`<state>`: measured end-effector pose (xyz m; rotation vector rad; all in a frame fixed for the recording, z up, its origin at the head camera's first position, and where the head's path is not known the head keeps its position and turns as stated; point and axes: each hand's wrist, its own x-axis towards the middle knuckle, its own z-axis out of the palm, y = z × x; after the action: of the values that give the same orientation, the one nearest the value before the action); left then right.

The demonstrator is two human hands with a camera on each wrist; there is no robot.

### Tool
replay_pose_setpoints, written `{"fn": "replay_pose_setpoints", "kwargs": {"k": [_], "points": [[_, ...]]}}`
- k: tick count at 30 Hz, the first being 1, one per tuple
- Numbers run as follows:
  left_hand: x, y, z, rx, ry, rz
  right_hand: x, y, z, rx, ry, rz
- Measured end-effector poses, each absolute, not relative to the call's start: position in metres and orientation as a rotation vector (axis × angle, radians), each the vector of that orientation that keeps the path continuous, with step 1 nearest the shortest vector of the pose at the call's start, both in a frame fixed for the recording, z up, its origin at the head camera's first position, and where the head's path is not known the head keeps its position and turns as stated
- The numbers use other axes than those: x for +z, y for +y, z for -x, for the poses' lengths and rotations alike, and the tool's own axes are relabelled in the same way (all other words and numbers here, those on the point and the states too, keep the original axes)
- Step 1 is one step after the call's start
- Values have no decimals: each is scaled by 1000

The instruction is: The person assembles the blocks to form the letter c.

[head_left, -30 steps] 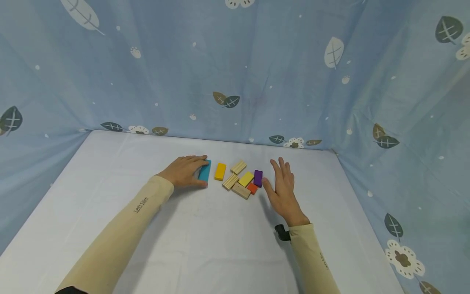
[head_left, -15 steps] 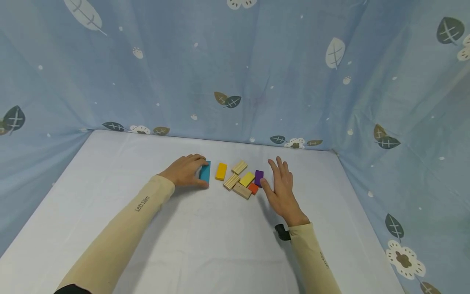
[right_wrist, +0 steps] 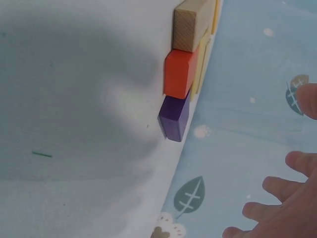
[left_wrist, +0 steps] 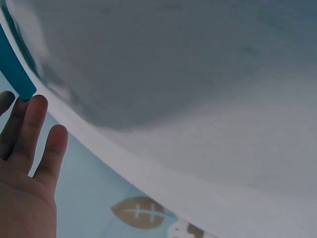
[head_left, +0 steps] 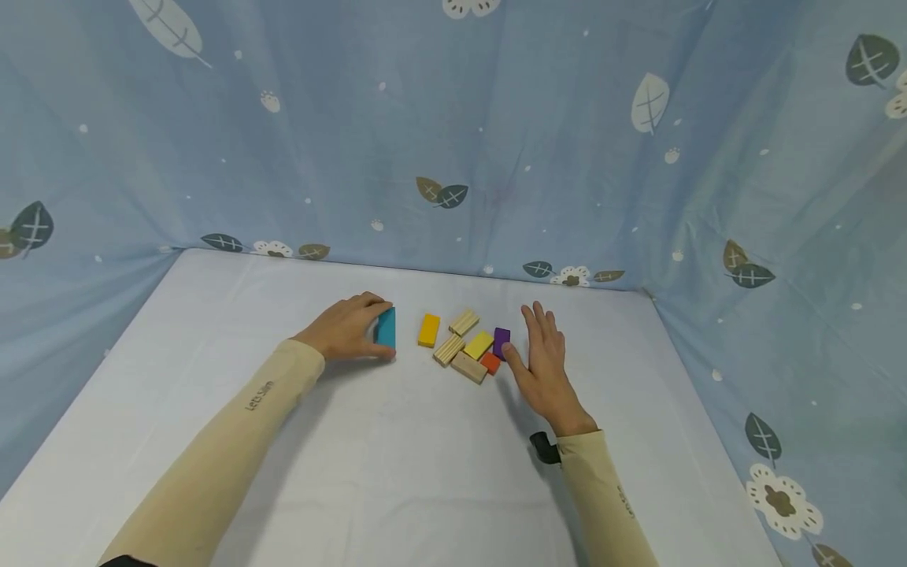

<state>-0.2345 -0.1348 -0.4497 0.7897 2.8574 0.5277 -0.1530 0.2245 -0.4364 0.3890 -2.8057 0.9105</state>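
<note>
Held between the thumb and fingertips of my left hand is a flat blue block. In the left wrist view, an end of the blue block shows at the fingertips, while its rest runs out of frame. My right hand has its fingers spread and grips nothing. Its thumb overlaps a purple block in the head view. Beside the purple block lie a small orange-red block and a yellow block; the right wrist view shows the purple block close against the orange-red one.
An orange-yellow block lies apart, left of the cluster. Two ridged wooden blocks and a plain wooden block belong to the cluster. A blue patterned curtain rises behind the white tabletop.
My left hand has drawn the blue block leftward, away from the orange-yellow block, and the block has turned slightly. The right hand has barely moved.
</note>
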Motion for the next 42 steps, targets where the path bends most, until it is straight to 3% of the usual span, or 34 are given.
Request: {"fn": "replay_pose_setpoints", "kwargs": {"k": [17,42], "points": [[-448,-178,217,591,2872,-706,-446,220,151,939,-2799,-406],[-446,-215,187,551,2879,-885,-448,208,153,992,-2794,-460]]}}
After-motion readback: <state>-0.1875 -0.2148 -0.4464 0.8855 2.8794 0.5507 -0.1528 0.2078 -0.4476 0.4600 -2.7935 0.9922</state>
